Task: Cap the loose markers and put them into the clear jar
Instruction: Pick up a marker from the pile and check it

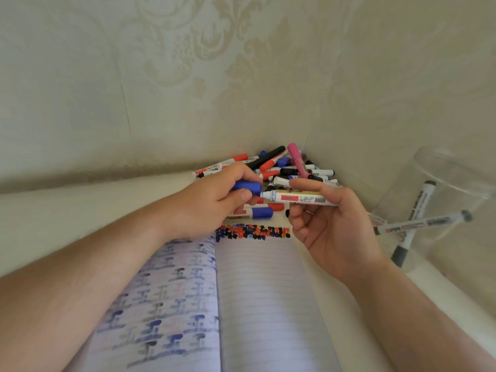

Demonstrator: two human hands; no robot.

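Capping is in hand: the left hand [214, 202] pinches a blue plastic cap [246, 187] at the nib of the white-barrelled marker [298, 197] the right hand [330, 218] grips above the desk [80, 200], needing a straight push home, then the clear glass jar [453, 178].

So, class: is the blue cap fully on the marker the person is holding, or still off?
Cannot tell if fully seated. The left hand holds the blue cap at the tip of the marker, gripped by the right hand.

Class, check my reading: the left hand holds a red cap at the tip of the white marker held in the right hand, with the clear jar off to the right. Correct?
One slip: the cap in the left hand is blue, not red, as the head view shows. The rest stands: the right hand holds the white marker, and the clear jar is off to the right.
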